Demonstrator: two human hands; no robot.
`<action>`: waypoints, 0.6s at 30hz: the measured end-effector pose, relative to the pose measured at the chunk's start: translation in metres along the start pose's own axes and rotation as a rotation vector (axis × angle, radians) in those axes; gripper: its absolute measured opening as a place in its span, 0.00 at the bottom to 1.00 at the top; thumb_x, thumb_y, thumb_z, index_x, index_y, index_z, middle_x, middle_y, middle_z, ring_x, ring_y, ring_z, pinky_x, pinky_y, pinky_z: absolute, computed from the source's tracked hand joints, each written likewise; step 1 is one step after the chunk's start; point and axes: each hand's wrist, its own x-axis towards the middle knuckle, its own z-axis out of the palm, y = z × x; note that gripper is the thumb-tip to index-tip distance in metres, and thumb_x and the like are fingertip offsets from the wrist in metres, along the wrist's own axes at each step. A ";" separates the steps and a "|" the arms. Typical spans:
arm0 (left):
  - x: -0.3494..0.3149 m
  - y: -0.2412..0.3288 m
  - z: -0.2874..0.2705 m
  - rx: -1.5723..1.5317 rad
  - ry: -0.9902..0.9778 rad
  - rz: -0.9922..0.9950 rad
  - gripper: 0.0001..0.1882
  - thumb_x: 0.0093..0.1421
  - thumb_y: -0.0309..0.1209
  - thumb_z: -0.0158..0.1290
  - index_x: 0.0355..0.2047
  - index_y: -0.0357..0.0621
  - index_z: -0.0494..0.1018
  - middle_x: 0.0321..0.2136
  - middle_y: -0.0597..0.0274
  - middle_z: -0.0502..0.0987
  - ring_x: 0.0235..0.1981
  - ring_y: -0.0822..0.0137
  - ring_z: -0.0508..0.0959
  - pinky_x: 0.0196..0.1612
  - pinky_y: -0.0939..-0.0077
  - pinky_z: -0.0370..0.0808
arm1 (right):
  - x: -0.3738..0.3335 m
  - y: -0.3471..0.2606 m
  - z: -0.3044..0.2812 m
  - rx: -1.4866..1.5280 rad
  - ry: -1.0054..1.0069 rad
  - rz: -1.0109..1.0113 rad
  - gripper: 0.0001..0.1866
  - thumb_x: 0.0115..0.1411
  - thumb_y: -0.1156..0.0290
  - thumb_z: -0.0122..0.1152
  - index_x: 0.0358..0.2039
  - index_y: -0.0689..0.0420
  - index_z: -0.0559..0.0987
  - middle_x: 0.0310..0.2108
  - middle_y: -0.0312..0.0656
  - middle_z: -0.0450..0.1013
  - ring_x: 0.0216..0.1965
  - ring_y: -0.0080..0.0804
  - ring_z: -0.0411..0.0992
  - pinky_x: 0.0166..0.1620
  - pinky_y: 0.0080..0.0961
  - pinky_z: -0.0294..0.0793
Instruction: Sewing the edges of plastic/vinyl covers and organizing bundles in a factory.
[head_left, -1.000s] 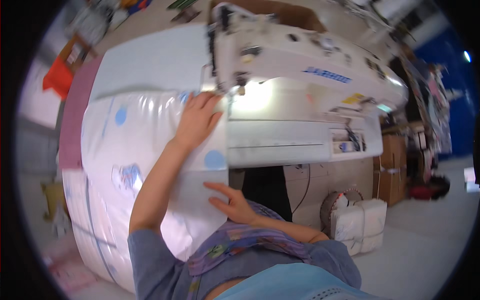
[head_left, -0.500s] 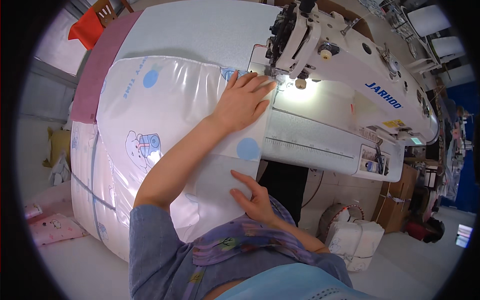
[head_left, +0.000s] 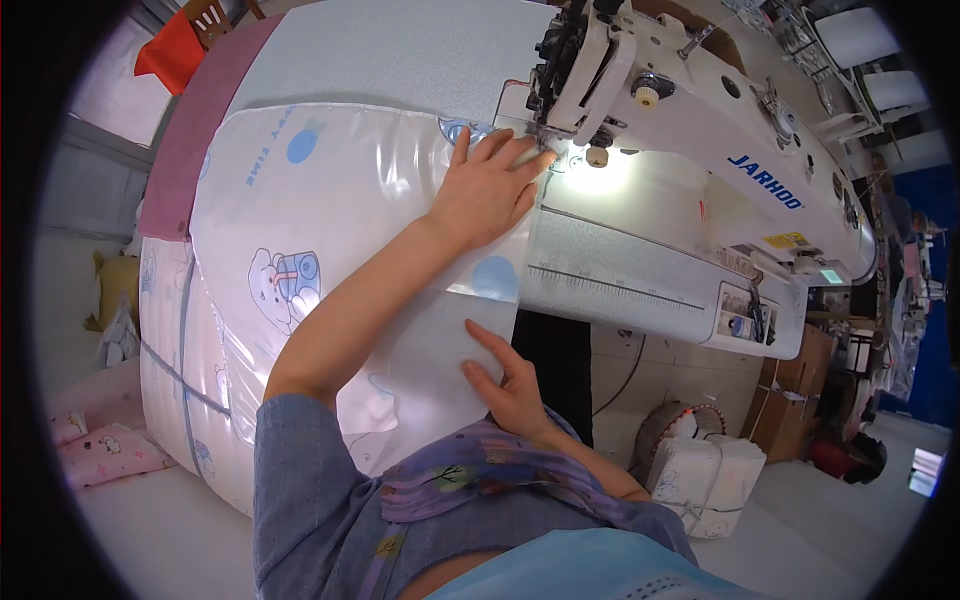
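- Sheet, white and glossy, printed with blue dots and a cartoon animal; spread across the sewing table, far right corner close to the needle area of the sewing machine (impossible to tell whether under the presser foot).
- On top of it, near that corner, left hand: palm down, fingers a little apart, laid on the sheet rather than closed around it.
- Nearer the body, at the sheet's plainer right side, right hand: index finger and thumb apart, other fingers mostly hidden; impossible to tell whether gripping the edge.
- Both hands well apart from each other.
- Just right of the left hand, bright light on the machine bed.
- Along the table's left edge, a mauve strip.
- Below that strip, at the sheet's left edge, a strapped, printed bundle.
- To the lower right, a tied white bundle beside a cardboard box.
- Upper left, orange-red cloth by a wooden chair.
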 end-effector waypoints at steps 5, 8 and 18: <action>0.000 -0.005 0.004 0.025 0.058 0.025 0.23 0.70 0.43 0.49 0.64 0.57 0.73 0.64 0.59 0.70 0.69 0.52 0.64 0.70 0.30 0.55 | 0.022 -0.049 -0.041 -0.486 -0.149 0.080 0.20 0.69 0.75 0.59 0.60 0.61 0.78 0.47 0.43 0.80 0.46 0.21 0.76 0.48 0.20 0.75; 0.001 -0.005 0.004 0.023 0.067 0.029 0.23 0.69 0.44 0.50 0.62 0.57 0.74 0.64 0.58 0.71 0.69 0.51 0.65 0.69 0.29 0.55 | 0.059 -0.066 -0.088 -0.636 0.199 -0.216 0.17 0.69 0.72 0.59 0.57 0.57 0.81 0.40 0.46 0.80 0.39 0.25 0.77 0.43 0.22 0.75; -0.001 -0.004 -0.002 -0.047 0.079 0.035 0.21 0.66 0.43 0.54 0.58 0.54 0.77 0.62 0.58 0.73 0.67 0.49 0.67 0.68 0.30 0.57 | 0.176 -0.086 -0.152 -0.944 0.177 -0.279 0.20 0.72 0.64 0.55 0.62 0.52 0.77 0.41 0.48 0.80 0.49 0.45 0.76 0.58 0.39 0.71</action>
